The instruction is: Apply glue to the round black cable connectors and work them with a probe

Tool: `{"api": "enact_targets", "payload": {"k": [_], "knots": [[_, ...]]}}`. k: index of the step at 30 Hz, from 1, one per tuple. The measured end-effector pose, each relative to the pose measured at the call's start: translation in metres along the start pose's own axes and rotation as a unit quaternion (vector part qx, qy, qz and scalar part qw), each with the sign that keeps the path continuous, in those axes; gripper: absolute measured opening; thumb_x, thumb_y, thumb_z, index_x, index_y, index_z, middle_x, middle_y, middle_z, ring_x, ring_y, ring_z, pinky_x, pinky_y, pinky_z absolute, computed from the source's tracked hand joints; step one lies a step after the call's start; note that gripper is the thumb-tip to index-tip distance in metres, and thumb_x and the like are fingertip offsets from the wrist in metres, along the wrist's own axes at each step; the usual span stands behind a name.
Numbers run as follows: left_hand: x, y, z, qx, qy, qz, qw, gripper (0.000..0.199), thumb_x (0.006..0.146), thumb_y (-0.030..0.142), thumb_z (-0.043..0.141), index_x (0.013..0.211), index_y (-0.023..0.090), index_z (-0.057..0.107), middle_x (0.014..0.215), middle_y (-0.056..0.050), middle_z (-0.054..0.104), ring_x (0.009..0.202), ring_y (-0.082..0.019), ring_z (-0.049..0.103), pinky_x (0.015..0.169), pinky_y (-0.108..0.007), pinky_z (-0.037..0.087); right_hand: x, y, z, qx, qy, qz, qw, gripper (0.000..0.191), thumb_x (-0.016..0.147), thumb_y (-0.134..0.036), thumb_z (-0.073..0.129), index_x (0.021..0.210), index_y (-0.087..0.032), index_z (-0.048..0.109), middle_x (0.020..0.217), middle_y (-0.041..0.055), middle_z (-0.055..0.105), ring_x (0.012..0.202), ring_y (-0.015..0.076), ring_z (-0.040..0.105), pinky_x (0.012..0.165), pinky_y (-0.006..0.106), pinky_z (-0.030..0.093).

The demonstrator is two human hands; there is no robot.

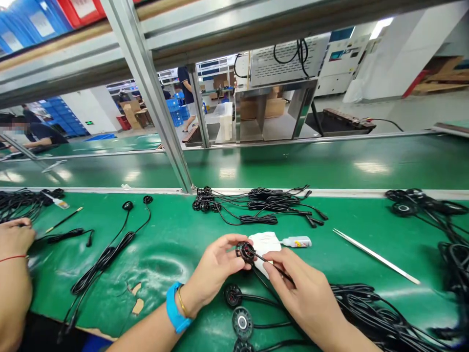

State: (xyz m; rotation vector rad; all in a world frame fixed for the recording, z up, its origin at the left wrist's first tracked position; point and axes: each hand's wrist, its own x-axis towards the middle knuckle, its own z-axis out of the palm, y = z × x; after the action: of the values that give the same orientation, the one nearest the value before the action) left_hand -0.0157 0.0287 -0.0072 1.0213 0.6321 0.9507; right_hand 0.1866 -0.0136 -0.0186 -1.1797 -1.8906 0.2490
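Observation:
My left hand (220,261) pinches a round black cable head (245,252) between thumb and fingers, its inner side with a bit of red turned toward my right hand. My right hand (304,288) is closed on a thin, straight black piece (280,270) whose tip reaches the cable head; I cannot tell whether it is a cable or a slim tool. A black cable runs down from below the head, partly hidden by my right hand. Just behind lie a crumpled white tissue (266,239) and a small clear bottle (298,242) with a nozzle.
More round heads (242,320) with cables lie below my hands. Bundled black cables (264,205) lie behind, others (373,313) at right. White tweezers (377,256) rest on the green mat. A co-worker's hand (14,239) is at far left. A metal post (161,112) stands ahead.

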Motion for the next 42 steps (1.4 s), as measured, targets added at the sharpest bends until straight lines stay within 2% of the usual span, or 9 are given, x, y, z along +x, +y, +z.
{"api": "enact_targets", "payload": {"k": [5,14,18,22,26,29,34,42], "knots": [[-0.003,0.003,0.006,-0.041,-0.005,-0.028,0.999,0.041,0.080,0.022,0.077,0.120,0.019,0.068,0.125,-0.012,0.066,0.103,-0.020,0.064,0.086,-0.028,0.054,0.002,-0.009,-0.008,-0.047,0.054,-0.060,0.996,0.010,0.098,-0.018,0.054,0.104,-0.019,0.062,0.077,0.0009,0.063,0.058,0.0101,0.059,0.056,0.022,0.043],[-0.005,-0.001,0.004,-0.016,-0.014,-0.035,0.999,0.042,0.080,0.024,0.077,0.121,0.021,0.069,0.119,-0.009,0.068,0.099,-0.018,0.061,0.078,-0.023,0.051,-0.003,-0.007,-0.007,-0.084,0.057,-0.084,0.991,0.014,0.096,-0.014,0.056,0.108,-0.019,0.062,0.073,-0.0001,0.060,0.056,0.0112,0.054,0.059,0.025,0.041],[-0.006,-0.002,0.000,0.024,-0.004,-0.035,0.999,0.043,0.080,0.024,0.077,0.122,0.023,0.069,0.123,-0.009,0.067,0.110,-0.022,0.059,0.085,-0.026,0.049,-0.002,-0.008,-0.010,-0.113,0.039,-0.119,0.986,0.016,0.096,-0.012,0.056,0.109,-0.017,0.063,0.072,0.0001,0.060,0.060,0.0121,0.055,0.062,0.026,0.039],[-0.005,-0.002,-0.003,0.074,-0.003,0.000,0.997,0.041,0.079,0.023,0.078,0.120,0.024,0.071,0.124,-0.008,0.066,0.116,-0.025,0.057,0.100,-0.033,0.043,0.002,-0.013,-0.015,-0.169,0.058,-0.159,0.971,0.013,0.096,-0.011,0.054,0.103,-0.015,0.065,0.067,0.0000,0.058,0.059,0.0120,0.053,0.062,0.027,0.038],[-0.005,-0.003,-0.002,0.098,-0.009,0.007,0.995,0.041,0.079,0.024,0.078,0.119,0.024,0.071,0.123,-0.007,0.065,0.116,-0.024,0.056,0.103,-0.033,0.041,0.005,-0.016,-0.015,-0.202,0.075,-0.182,0.959,0.013,0.097,-0.011,0.053,0.098,-0.014,0.066,0.064,-0.0001,0.056,0.059,0.0129,0.050,0.060,0.029,0.035],[-0.004,-0.003,0.000,0.074,-0.011,-0.012,0.997,0.042,0.079,0.023,0.079,0.120,0.023,0.071,0.123,-0.008,0.066,0.116,-0.024,0.057,0.101,-0.032,0.043,0.005,-0.015,-0.013,-0.190,0.086,-0.182,0.961,0.014,0.097,-0.011,0.053,0.096,-0.013,0.067,0.063,-0.0005,0.054,0.057,0.0131,0.046,0.058,0.029,0.033],[-0.004,-0.004,0.001,-0.023,-0.023,-0.084,0.996,0.047,0.081,0.028,0.078,0.126,0.020,0.067,0.122,-0.012,0.069,0.108,-0.022,0.062,0.088,-0.029,0.049,0.005,-0.015,-0.012,-0.155,0.101,-0.150,0.971,0.009,0.095,-0.011,0.057,0.093,-0.014,0.066,0.066,-0.0002,0.055,0.058,0.0129,0.048,0.058,0.029,0.032],[-0.004,-0.001,0.004,-0.027,-0.019,-0.086,0.996,0.047,0.076,0.024,0.083,0.121,0.020,0.070,0.121,-0.011,0.070,0.108,-0.021,0.063,0.091,-0.028,0.049,0.003,-0.017,-0.009,-0.098,0.112,-0.098,0.984,0.010,0.094,-0.012,0.057,0.091,-0.018,0.064,0.069,-0.0011,0.057,0.056,0.0116,0.049,0.059,0.027,0.033]]}}
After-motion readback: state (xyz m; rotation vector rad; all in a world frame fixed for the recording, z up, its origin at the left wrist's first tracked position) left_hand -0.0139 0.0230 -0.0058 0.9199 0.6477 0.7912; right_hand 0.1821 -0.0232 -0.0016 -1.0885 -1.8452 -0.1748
